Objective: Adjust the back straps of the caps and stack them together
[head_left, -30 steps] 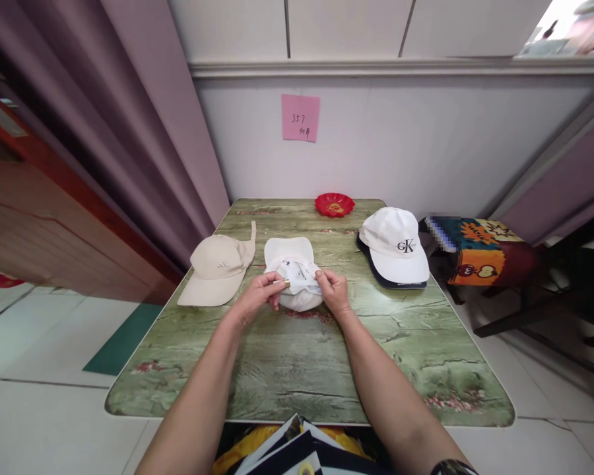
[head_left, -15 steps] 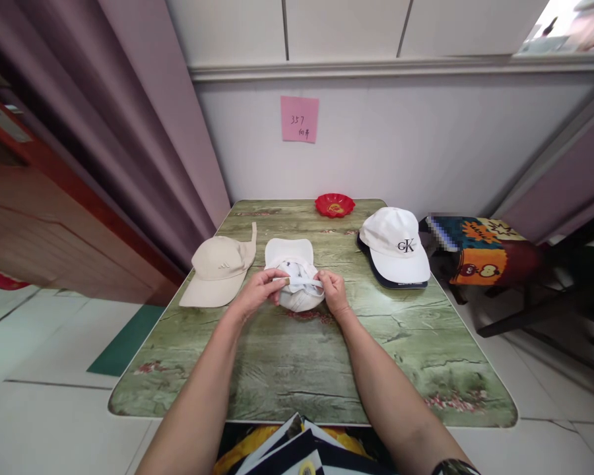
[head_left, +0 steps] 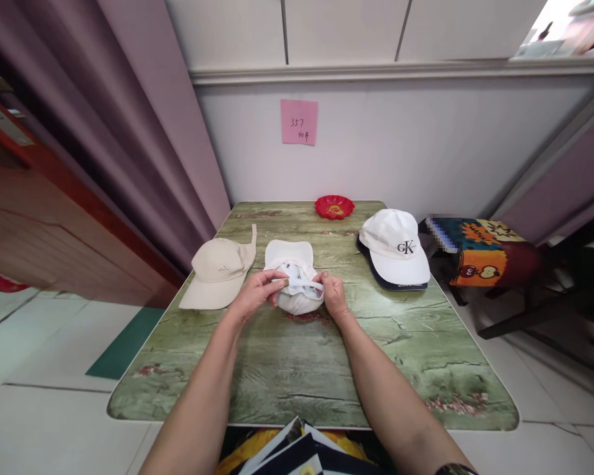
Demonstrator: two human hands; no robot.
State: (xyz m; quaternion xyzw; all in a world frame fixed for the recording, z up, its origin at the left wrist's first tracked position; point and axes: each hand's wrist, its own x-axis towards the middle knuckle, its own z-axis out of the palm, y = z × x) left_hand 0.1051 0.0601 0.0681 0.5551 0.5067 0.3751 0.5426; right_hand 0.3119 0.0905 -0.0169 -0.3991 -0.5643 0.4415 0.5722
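Note:
A white cap (head_left: 299,302) lies upside down on the table between my hands, its brim pointing away from me and its inside facing up. My left hand (head_left: 257,291) pinches the left part of its back strap (head_left: 301,282). At the strap's right end, the fingers of my right hand (head_left: 333,294) are closed on it. The strap stretches across the cap's opening between both hands. To the left rests a beige cap (head_left: 220,269) with its strap sticking up. On the right, a white cap with dark letters (head_left: 396,244) sits on top of a dark cap (head_left: 400,285).
A red scalloped dish (head_left: 334,206) stands at the back of the green wood-patterned table (head_left: 297,376). Behind it is a wall with a pink note (head_left: 299,122). A stool with a colourful cover (head_left: 490,254) is at the right, a purple curtain (head_left: 178,132) at the left.
The strap and the back of the white cap have shifted slightly between my fingers, and more of the cap's opening shows. Both hands keep their hold; the other caps have not moved.

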